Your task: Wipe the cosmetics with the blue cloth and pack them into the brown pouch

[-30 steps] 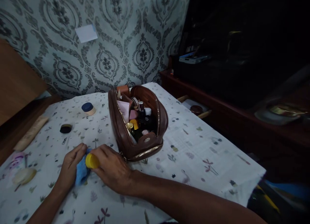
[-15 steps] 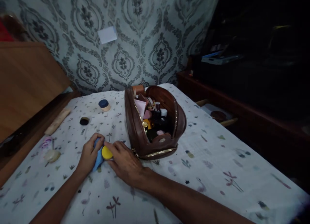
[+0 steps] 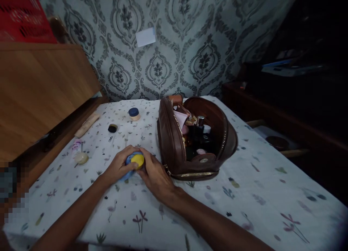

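A small round yellow container [image 3: 137, 160] is held between my two hands above the patterned cloth. My left hand [image 3: 121, 164] is closed around a blue cloth [image 3: 129, 170], pressing it on the container's side with the thumb across the yellow face. From the other side, the fingers of my right hand [image 3: 154, 173] wrap round the container. Just right of my right hand stands a brown toiletry bag [image 3: 171, 135], unzipped, with several cosmetics inside, among them a dark bottle with a silver cap [image 3: 200, 121].
A blue-lidded jar [image 3: 134, 113], a small black round item [image 3: 112, 128], a beige tube [image 3: 87, 125] and a pale round item [image 3: 81, 158] lie on the white patterned cloth [image 3: 212, 207]. A wooden panel [image 3: 49, 95] borders the left; a patterned wall stands behind.
My left hand and the blue cloth have come round the yellow container, the thumb now on its face. The view has swung left, shifting everything rightward in the picture.
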### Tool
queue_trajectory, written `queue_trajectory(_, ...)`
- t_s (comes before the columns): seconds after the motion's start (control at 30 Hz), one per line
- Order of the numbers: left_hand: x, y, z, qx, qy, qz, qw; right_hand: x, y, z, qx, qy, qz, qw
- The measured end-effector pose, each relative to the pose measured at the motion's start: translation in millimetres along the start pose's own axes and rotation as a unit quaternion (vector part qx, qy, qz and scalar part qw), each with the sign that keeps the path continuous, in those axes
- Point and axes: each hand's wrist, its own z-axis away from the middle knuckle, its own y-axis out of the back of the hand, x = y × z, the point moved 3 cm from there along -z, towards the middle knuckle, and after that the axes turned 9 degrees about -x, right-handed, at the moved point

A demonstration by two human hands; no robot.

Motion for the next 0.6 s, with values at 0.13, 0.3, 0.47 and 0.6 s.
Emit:
queue_trajectory(0.13, 0.4, -0.4, -1.2, -0.029, 0.019, -0.017, 0.999, -1.4, 0.7, 0.7, 0.006, -0.006, -0.009, 1.000)
queue_trajectory(0.3, 6.9, 1.7, -5.9, 0.037, 0.036, -0.052, 0.997, -7.1, 3.2, 2.3, 0.012, -0.022, -0.022, 0.999)
queue_trajectory(0.47, 9.8, 0.3, -15.2, 0.058, 0.019, -0.093, 0.994, -9.6, 4.5, 2.7, 0.022, -0.028, -0.012, 0.999)
queue_trajectory(0.6, 5.9, -6.1, -24.5, 0.087, -0.024, -0.114, 0.989, -6.2, 3.4, 1.8, 0.032, -0.030, 0.002, 0.999)
